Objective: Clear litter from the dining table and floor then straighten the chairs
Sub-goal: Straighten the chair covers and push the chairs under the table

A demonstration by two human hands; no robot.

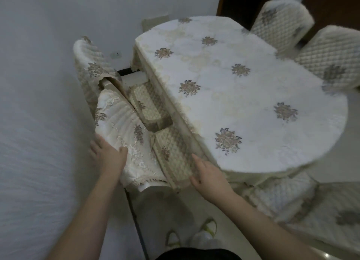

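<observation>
The near chair (124,131), in a cream embroidered cover, stands between the wall and the dining table (243,96). My left hand (109,154) grips the top of its backrest, thumb on the front and fingers behind. My right hand (208,174) rests with straight fingers on the front corner of its quilted seat cushion (173,154), beside the table's edge. A second covered chair (91,64) stands just beyond, its seat (148,105) partly under the table. The floral tablecloth carries no litter in view.
The white wall (39,103) runs close along the left. Two quilted chair backs (282,24) stand at the table's far right and two more chairs (292,199) at the near right. My slippered feet (194,236) stand on the pale floor.
</observation>
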